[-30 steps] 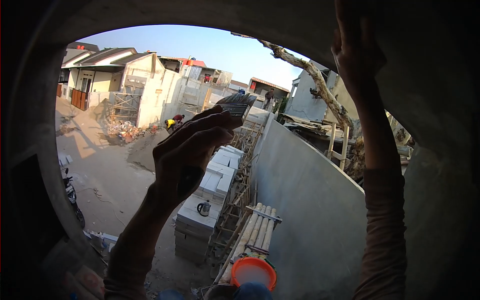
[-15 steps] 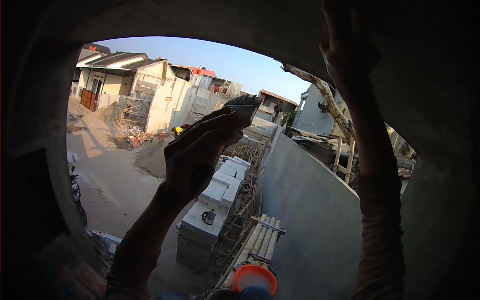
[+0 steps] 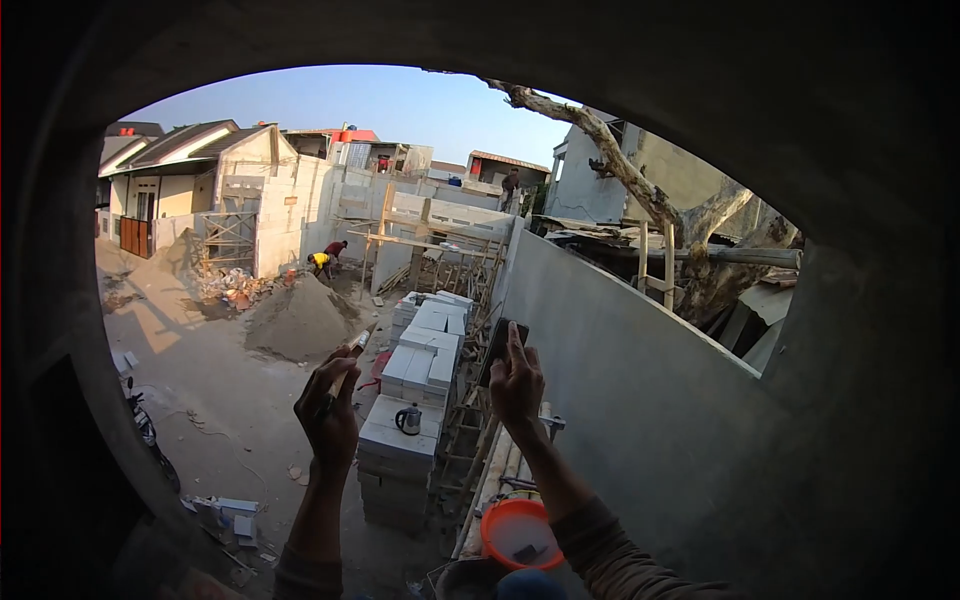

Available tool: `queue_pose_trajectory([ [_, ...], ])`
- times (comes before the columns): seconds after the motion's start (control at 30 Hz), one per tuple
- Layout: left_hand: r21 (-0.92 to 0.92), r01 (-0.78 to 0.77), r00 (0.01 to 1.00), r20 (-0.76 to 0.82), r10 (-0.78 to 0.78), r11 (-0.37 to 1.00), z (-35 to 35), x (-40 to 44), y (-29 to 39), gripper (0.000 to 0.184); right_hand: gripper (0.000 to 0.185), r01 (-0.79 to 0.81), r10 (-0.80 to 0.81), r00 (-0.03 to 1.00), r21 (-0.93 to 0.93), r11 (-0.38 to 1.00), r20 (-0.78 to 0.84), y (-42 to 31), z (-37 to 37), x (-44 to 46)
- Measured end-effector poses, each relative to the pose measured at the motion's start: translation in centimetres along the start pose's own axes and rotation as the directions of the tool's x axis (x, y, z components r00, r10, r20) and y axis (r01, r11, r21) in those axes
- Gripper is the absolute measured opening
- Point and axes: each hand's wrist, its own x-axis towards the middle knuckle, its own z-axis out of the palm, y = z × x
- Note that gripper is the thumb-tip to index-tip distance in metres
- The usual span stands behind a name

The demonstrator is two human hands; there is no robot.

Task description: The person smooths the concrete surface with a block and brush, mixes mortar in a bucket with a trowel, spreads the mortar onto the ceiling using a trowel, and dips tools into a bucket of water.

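A paintbrush point(image 3: 357, 344) with a pale metal band is gripped in my left hand point(image 3: 328, 410), its bristles pointing up and to the right. My right hand point(image 3: 517, 385) is closed on a dark flat rectangular piece point(image 3: 497, 348), with the index finger stretched along it; its exact kind is too dark to make out. Below my right forearm stands an orange bucket point(image 3: 487, 532) of cloudy liquid, with a small dark piece point(image 3: 529, 553) in it. Both hands are raised in front of the opening, apart from each other.
A dark curved wall frames the opening. Stacked pale blocks point(image 3: 398, 470) carry a kettle point(image 3: 408, 419). Bamboo poles point(image 3: 513, 463) lie near the bucket, beside a grey wall point(image 3: 610, 340). Farther off are a sand pile point(image 3: 300, 320), two people bending point(image 3: 327, 260) and another person point(image 3: 510, 188).
My right hand has come down from the dark surface overhead. My left hand has lowered and turned the brush, and the view has shifted, showing more of the yard and bucket.
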Motion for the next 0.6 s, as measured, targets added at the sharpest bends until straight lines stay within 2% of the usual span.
queue_pose_trajectory([
  [0.03, 0.023, 0.035, 0.999, 0.01, -0.035, 0.999, 0.3, -2.5, -1.5, 0.015, 0.069, -0.115, 0.108, 0.988, 0.049, 0.992, 0.114, 0.1, 1.4, -4.6],
  [0.07, 0.048, 0.075, 0.997, 0.022, -0.077, 0.996, 0.2, -5.4, -2.8, 0.015, 0.071, -0.329, 0.303, 0.91, 0.049, 0.943, 0.284, 0.0, 2.2, -8.4],
  [0.13, 0.078, 0.164, 0.983, 0.073, -0.169, 0.983, -0.8, -11.2, -5.6, 0.012, 0.072, -0.596, 0.482, 0.762, 0.176, 0.784, 0.432, 1.1, 3.8, -14.9],
  [0.2, 0.106, 0.259, 0.961, 0.071, -0.267, 0.96, -2.3, -16.1, -6.6, 0.01, 0.073, -0.612, 0.446, 0.633, 0.056, 0.789, 0.632, 1.9, 3.4, -17.7],
  [0.23, 0.121, 0.313, 0.947, 0.041, -0.32, 0.942, -2.9, -19.0, -7.7, 0.01, 0.072, -0.593, 0.409, 0.671, 0.117, 0.797, 0.618, 2.4, 3.8, -18.3],
  [0.33, 0.157, 0.449, 0.891, -0.008, -0.454, 0.88, -4.7, -26.8, -9.8, 0.01, 0.069, -0.485, 0.337, 0.736, 0.11, 0.868, 0.587, -0.3, 2.3, -17.5],
  [0.37, 0.171, 0.49, 0.869, -0.019, -0.494, 0.855, -5.1, -28.3, -9.8, 0.011, 0.064, -0.392, 0.255, 0.784, 0.133, 0.91, 0.566, -0.2, 2.5, -18.2],
  [0.47, 0.188, 0.553, 0.822, 0.033, -0.568, 0.812, -4.8, -29.9, -8.8, 0.014, 0.065, -0.334, 0.185, 0.754, 0.125, 0.934, 0.63, 1.0, 3.7, -19.9],
  [0.5, 0.216, 0.483, 0.861, 0.063, -0.505, 0.849, -4.3, -29.6, -8.8, 0.014, 0.067, -0.36, 0.205, 0.718, 0.103, 0.927, 0.665, 0.7, 3.5, -19.9],
  [0.6, 0.183, 0.435, 0.879, 0.125, -0.46, 0.882, -3.8, -29.4, -9.1, 0.012, 0.068, -0.314, 0.161, 0.746, 0.128, 0.941, 0.646, 2.0, 4.5, -21.7],
])
